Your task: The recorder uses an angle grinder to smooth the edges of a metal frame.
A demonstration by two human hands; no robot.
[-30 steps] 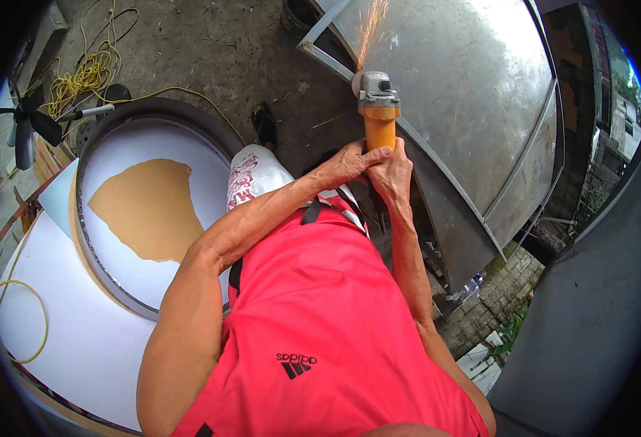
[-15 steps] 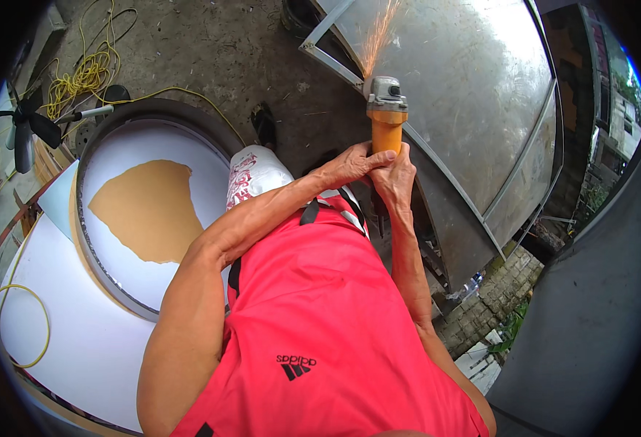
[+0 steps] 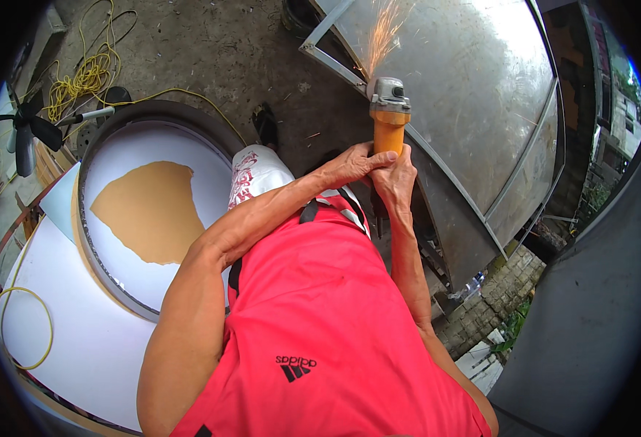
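Note:
An angle grinder (image 3: 389,130) with a yellow-orange body and grey metal head is gripped by both hands in front of my body. My left hand (image 3: 355,166) reaches across and wraps the body from the left, its thumb laid over the top. My right hand (image 3: 397,178) closes round the same body from the right and below. The grinder's head is at the edge of a metal frame (image 3: 335,67) that borders a large grey sheet-metal panel (image 3: 459,80). Orange sparks (image 3: 383,40) fly up and away from there. The disc is mostly hidden by the head.
To my left, a round dark-rimmed form (image 3: 91,233) holds white sheet and a torn brown piece (image 3: 149,211). A white board (image 3: 73,320) lies below it. Yellow cord (image 3: 87,84) is tangled on the concrete floor, near a black fan (image 3: 33,127). A grey surface (image 3: 583,320) stands at right.
The grinder's head has shifted very slightly right and down along the frame edge. The spark spray has changed shape. Both hands keep their hold.

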